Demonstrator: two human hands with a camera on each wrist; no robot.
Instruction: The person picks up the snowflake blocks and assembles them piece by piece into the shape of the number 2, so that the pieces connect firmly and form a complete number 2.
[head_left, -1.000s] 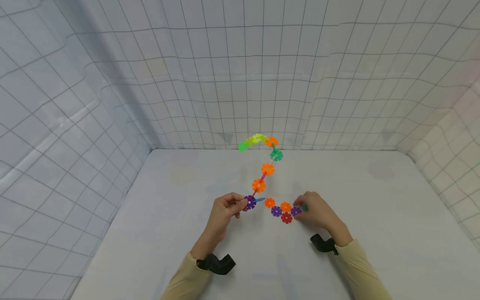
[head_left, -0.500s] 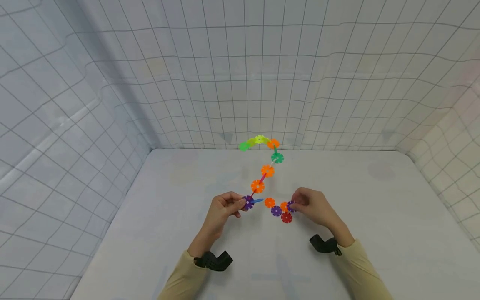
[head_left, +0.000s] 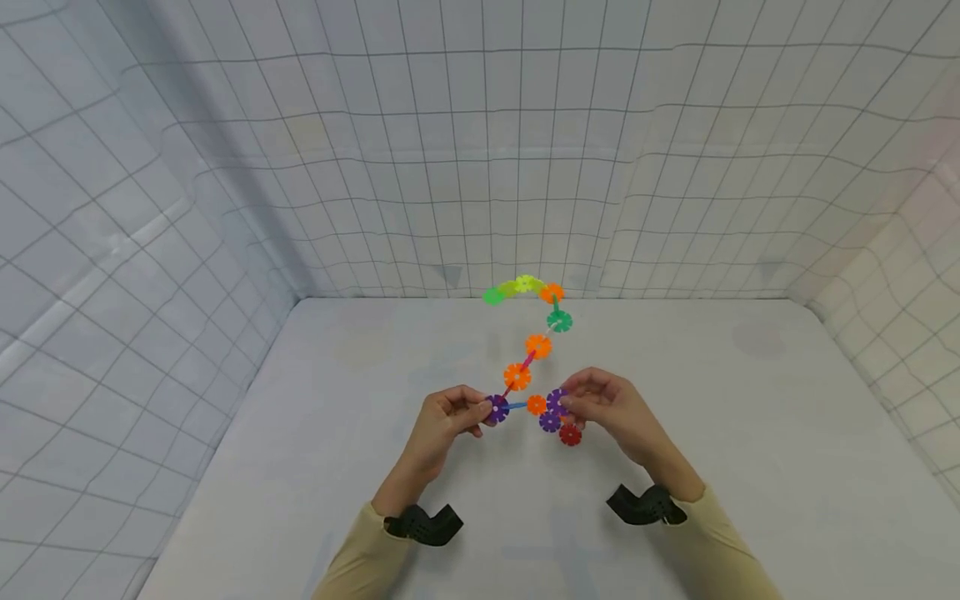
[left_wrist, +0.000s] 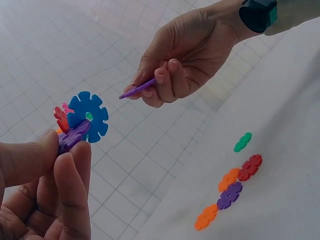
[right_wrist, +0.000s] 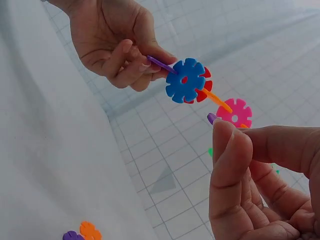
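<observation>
In the head view my left hand [head_left: 452, 415] pinches a purple notched snowflake disc [head_left: 496, 408] at the near end of a chain of interlocked discs. The chain rises through orange discs [head_left: 517, 377] and a green disc [head_left: 559, 322], then curves left along yellow-green ones. A blue disc [left_wrist: 101, 119] is slotted into the held purple one and points toward my right hand [head_left: 613, 410]. Between thumb and fingers, my right hand pinches a separate purple disc [left_wrist: 136, 89], seen edge-on in the left wrist view and apart from the blue disc.
Several loose discs lie on the white table [head_left: 360, 500], including a red disc [head_left: 570, 435], a purple disc [left_wrist: 229, 195], orange discs [left_wrist: 206, 217] and a green disc [left_wrist: 243, 142]. A grid-patterned sheet [head_left: 480, 167] stands behind and at both sides.
My right hand has picked up the purple disc from the right end of the loose discs and carried it left toward the blue disc. The left hand stays nearly in place.
</observation>
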